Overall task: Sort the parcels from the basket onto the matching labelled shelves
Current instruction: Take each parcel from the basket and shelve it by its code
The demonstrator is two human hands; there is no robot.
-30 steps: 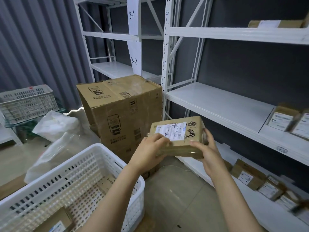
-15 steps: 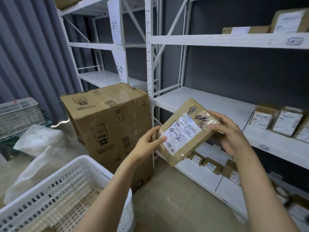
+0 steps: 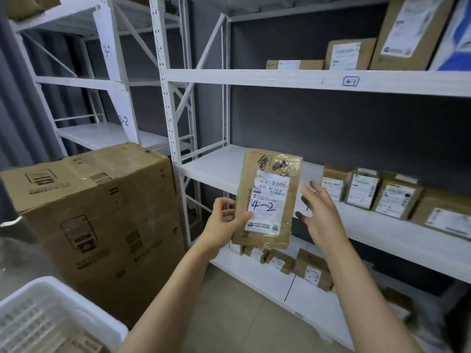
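A flat brown parcel (image 3: pixel 267 179) stands upright in front of me, its white label handwritten "4-2". My left hand (image 3: pixel 224 225) grips its lower left edge, thumb on the label. My right hand (image 3: pixel 319 215) hovers open just right of the parcel, fingers spread, not touching it. Behind the parcel runs the middle white shelf (image 3: pixel 216 169), with several labelled parcels (image 3: pixel 362 191) lined up on its right part. The shelf above (image 3: pixel 280 79) carries a "4-1" tag (image 3: pixel 351 81). The white basket (image 3: pixel 38 314) sits at the lower left with a parcel (image 3: pixel 79 343) inside.
A large cardboard box (image 3: pixel 96 212) stands on the floor left of the rack. The bottom shelf (image 3: pixel 267 278) holds several small parcels (image 3: pixel 312 272). A second rack at the back left bears paper signs "3-1" (image 3: pixel 107 50) and "3-2" (image 3: pixel 124 121). The "4-1" shelf holds boxes (image 3: pixel 349 54).
The parcel was turned from tilted to upright with its label facing me. My right hand let go of its right edge and opened. My view rose toward the shelves.
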